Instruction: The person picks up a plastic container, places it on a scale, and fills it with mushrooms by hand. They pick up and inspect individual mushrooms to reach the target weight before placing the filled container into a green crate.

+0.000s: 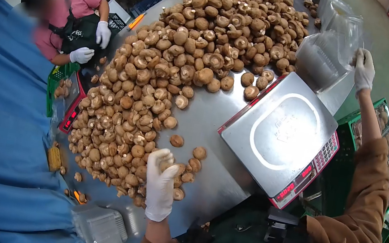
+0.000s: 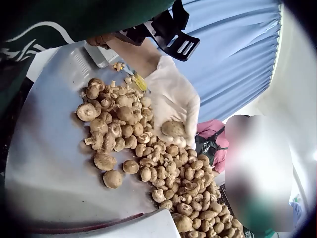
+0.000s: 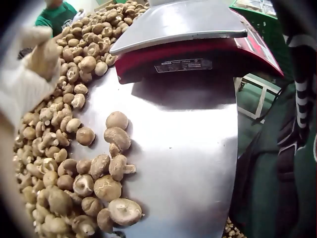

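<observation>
My left hand (image 1: 160,187), in a white glove, is raised at the near edge of the mushroom pile (image 1: 147,99). A brown mushroom (image 2: 173,129) sits in its palm in the left wrist view, with fingers curled round it. Beside that hand, a small group of mushrooms (image 1: 190,166) lies on the steel table (image 1: 216,112). Far to the right, my gloved right hand (image 1: 364,70) grips the edge of a clear plastic container (image 1: 321,62) in a stack; a small brown patch shows at its fingertips. A blurred gloved hand fills the left edge of the right wrist view.
A red digital scale (image 1: 283,135) with a steel plate stands between the hands. Green crates (image 1: 354,128) are at the right, more clear containers (image 1: 100,228) at the lower left. Across the pile, a person in pink (image 1: 71,22) works beside another scale (image 1: 73,108).
</observation>
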Motion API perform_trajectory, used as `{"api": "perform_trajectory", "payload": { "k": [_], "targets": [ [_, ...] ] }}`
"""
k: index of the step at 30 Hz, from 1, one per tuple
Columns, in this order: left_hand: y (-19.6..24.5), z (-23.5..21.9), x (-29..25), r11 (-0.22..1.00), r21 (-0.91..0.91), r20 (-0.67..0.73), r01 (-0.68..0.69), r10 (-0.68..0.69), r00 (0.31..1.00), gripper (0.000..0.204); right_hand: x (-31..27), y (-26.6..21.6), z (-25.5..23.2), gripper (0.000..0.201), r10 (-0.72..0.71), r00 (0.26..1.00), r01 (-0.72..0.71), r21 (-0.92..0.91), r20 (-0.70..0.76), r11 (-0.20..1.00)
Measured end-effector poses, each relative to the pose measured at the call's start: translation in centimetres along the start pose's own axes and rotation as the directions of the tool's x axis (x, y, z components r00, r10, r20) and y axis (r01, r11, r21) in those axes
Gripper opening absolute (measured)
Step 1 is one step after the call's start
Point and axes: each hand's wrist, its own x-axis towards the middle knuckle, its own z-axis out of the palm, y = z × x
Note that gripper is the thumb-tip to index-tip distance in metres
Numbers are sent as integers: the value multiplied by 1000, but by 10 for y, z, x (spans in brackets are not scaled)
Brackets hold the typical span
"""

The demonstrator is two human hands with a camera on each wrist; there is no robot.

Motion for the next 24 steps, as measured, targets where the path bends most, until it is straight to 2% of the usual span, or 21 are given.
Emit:
{"api": "perform_trajectory", "payload": {
  "k": [2,3,4,5,6,8,9,10,13,16,17,18,20,21,24],
  "targets": [
    [14,32,6,990,117,43,-84,80,996,30,-43,-44,-3,12,-213,974,221,-100,82,970],
    [23,50,9,991,92,112,-96,85,990,32,-69,-57,-7,9,-309,940,327,-124,146,937],
    [29,68,14,992,68,179,-105,91,980,33,-96,-65,-13,18,-389,891,430,-164,234,888],
    [27,82,21,977,104,273,-187,153,950,32,-122,-76,-20,24,-424,826,505,-154,371,849],
    [23,96,28,953,131,366,-272,209,907,31,-144,-94,-25,29,-554,684,704,-228,475,673],
    [14,128,35,741,274,507,-613,430,747,32,-191,-111,-34,31,-525,527,820,-238,668,520],
    [15,145,35,662,253,599,-706,465,651,33,-209,-116,-37,32,-535,499,822,-178,682,540],
    [16,161,32,577,220,685,-786,483,546,34,-224,-120,-39,33,-543,473,819,-119,694,561],
    [-9,195,29,389,201,864,-899,362,349,40,-249,-124,-45,42,-530,397,841,-65,750,537],
    [-38,203,29,203,273,923,-940,220,316,44,-253,-117,-46,51,-519,408,789,-4,751,615],
    [-46,204,30,128,330,937,-935,77,341,47,-256,-116,-49,58,-454,396,781,-32,798,624],
    [-40,203,27,100,319,946,-942,30,324,47,-256,-124,-52,60,-432,397,763,-30,810,645],
    [-42,202,26,170,224,969,-960,68,238,49,-264,-129,-58,56,-478,479,771,-93,737,630],
    [-37,203,25,209,202,975,-957,50,217,52,-269,-127,-63,58,-511,539,737,-81,670,671],
    [-30,208,20,178,171,983,-969,29,179,57,-288,-126,-88,61,-442,686,642,-195,577,742]
  ]
}}
